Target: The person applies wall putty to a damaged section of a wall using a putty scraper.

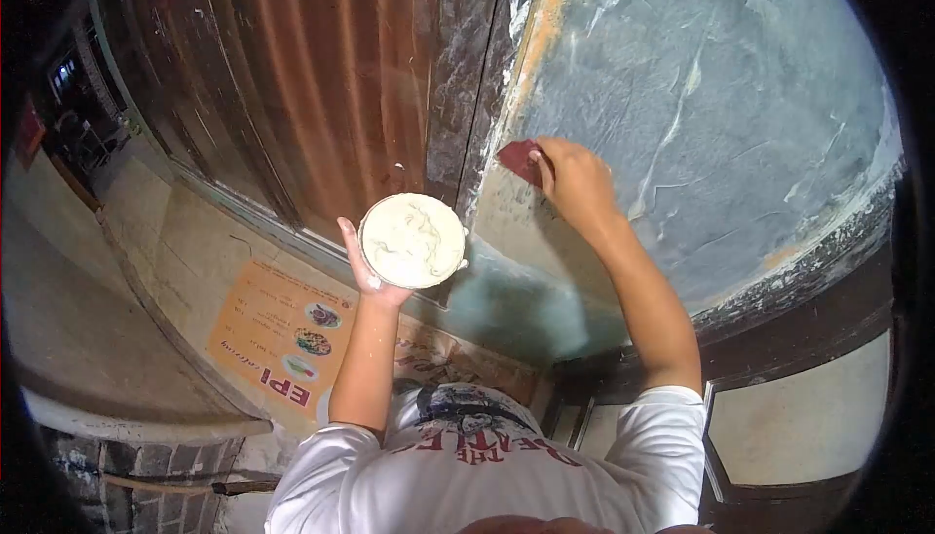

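My left hand (366, 271) supports a round tub of putty (413, 240) from below and the side, its fingers along the rim. The putty is creamy white, with a swirled, uneven surface, and a smear of it clings to the rim. In my right hand (579, 182) is a dark red putty spreader (521, 160), pinched between thumb and fingers. Its edge lies right at the wall (672, 96), close to the door frame. A beige patch (521, 211) shows on the wall just below the spreader; the surface above is blue-grey with streaks and ridges.
A brown wooden door (321, 76) with a dark frame (469, 67) stands left of the wall. An orange printed banner (282, 330) lies on the floor below. A rounded ledge (127, 417) over grey brickwork is at lower left, and a pale panel (804, 417) at lower right.
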Demonstrator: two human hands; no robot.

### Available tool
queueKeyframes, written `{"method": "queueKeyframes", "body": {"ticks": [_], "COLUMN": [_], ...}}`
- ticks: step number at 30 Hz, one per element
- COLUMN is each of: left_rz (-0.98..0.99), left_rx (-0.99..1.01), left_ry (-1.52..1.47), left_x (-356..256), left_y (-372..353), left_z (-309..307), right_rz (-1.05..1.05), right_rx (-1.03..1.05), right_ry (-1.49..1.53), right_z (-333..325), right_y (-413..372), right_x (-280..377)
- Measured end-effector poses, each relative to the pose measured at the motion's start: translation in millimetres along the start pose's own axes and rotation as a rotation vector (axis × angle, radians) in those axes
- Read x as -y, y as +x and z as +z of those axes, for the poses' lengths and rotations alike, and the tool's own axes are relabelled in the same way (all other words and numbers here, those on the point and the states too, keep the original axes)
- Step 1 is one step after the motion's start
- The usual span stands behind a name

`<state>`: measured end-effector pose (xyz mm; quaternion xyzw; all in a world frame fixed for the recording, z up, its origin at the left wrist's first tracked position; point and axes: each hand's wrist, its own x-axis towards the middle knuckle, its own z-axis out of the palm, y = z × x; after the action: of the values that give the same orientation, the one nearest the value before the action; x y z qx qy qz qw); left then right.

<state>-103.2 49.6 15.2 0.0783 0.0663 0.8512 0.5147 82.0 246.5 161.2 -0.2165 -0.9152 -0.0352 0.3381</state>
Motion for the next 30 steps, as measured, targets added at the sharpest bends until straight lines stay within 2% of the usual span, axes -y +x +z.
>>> {"method": "queueKeyframes", "body": {"ticks": [2,6,7,10,14,17,20,22,24,30], "left_rz": [-0.055,-0.006,0.023,-0.027,0.017,-0.006,-0.01,-0.007,-0.01,-0.025], "left_rx": [0.128,0.051,-0.046,0.013,-0.025,0.004,-0.012,-0.07,-0.001,0.015], "left_ry": [-0.058,0.011,-0.01,-0.035,-0.01,-0.002,0.043,-0.077,-0.014,-0.016], "left_x": [-6,-16,-19,-23,-25,-27,-29,-31,-30,-32], "left_y": [-3,-1,0,-1,8,7,4,11,14,16], "left_z": [-1,-14,-16,-17,-37,-34,-22,-31,-36,-38], "right_rz": [0.008,0.019,-0.004,0.027,0.089,0.095,0.025,0.044,0.108,0.161], "right_rx": [0.003,-0.126,-0.141,-0.07,-0.055,-0.195,-0.193,-0.119,-0.067,-0.275], "right_ry": [-0.041,0.003,0.021,0.009,-0.053,0.043,0.068,0.006,-0.048,0.115], "right_z": [-2,-11,-7,9,6,-4,5,14,21,-4], "right_y": [4,0,-4,-12,-6,-6,-15,-20,-22,-10], "right_x": [0,7,7,6,5,4,7,7,5,-4]}}
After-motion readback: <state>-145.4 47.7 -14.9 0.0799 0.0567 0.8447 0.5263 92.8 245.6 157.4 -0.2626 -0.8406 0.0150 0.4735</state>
